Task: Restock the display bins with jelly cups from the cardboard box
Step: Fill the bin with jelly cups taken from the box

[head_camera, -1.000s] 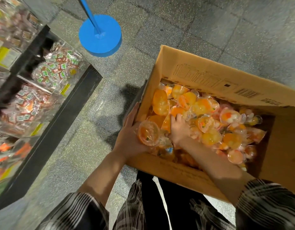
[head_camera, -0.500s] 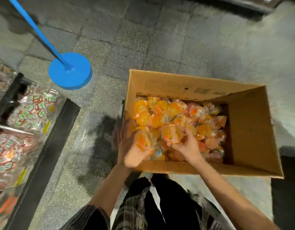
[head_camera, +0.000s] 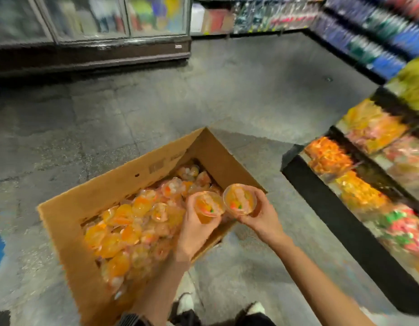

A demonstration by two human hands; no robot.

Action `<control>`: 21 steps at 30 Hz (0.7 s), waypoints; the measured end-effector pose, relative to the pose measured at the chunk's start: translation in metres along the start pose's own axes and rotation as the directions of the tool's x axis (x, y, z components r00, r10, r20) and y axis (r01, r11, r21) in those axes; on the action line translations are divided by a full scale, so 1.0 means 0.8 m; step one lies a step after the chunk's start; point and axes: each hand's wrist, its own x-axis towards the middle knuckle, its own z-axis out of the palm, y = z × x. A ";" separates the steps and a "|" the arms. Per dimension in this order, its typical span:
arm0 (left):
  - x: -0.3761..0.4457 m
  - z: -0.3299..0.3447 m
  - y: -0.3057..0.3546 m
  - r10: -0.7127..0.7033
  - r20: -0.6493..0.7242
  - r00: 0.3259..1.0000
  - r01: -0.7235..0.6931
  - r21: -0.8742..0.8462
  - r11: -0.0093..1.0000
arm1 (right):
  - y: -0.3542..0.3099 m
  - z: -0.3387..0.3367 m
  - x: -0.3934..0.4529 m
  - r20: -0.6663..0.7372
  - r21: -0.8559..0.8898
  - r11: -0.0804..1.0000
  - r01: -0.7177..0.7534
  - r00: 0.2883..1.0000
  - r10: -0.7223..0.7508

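Left hand (head_camera: pixel 195 228) and right hand (head_camera: pixel 262 220), each with fingers curled around one round, clear plastic jelly cup (left cup (head_camera: pixel 209 204), right cup (head_camera: pixel 240 199)), held above the near corner of the open cardboard box (head_camera: pixel 69 222), which lies on the floor heaped with glossy orange cups. Display bins (head_camera: pixel 330 158) stand to the right. Risk: the smooth, film-lidded cups may slip or knock together in transfer.

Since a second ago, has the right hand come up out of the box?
Yes. The right hand has risen from among the cups to the cardboard box rim, gripping a jelly cup.
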 end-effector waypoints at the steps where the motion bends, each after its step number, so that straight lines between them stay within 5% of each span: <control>1: 0.006 0.022 0.005 0.019 0.067 0.998 -0.018 -0.019 1.000 | 0.003 -0.025 -0.005 -0.058 -0.003 1.000 0.002 0.998 -0.002; 10: 0.016 0.276 0.066 0.129 0.430 0.894 -0.137 -0.012 0.990 | 0.076 -0.256 -0.099 -0.516 -0.013 0.991 -0.136 0.850 0.110; 21: -0.106 0.647 0.094 0.134 0.727 0.673 -0.172 -0.023 0.985 | 0.202 -0.530 -0.300 -0.776 0.148 0.980 -0.133 0.599 0.198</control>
